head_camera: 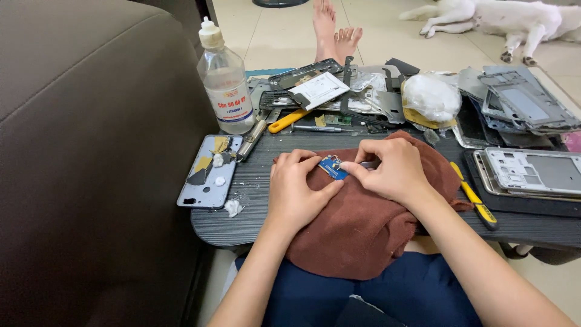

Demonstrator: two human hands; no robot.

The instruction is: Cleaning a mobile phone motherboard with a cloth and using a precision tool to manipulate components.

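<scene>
A small blue circuit board (pixel 332 166) with metal parts lay on a brown cloth (pixel 363 224), pinched by left hand (pixel 296 194) fingers; the right hand (pixel 390 169) fingers gripped a thin metal tool (pixel 367 164).

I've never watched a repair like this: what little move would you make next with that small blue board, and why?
Probably ease the metal tool in the right hand under a part on the blue board: the left hand already pins it on the brown cloth, tool tip at its edge.
</scene>
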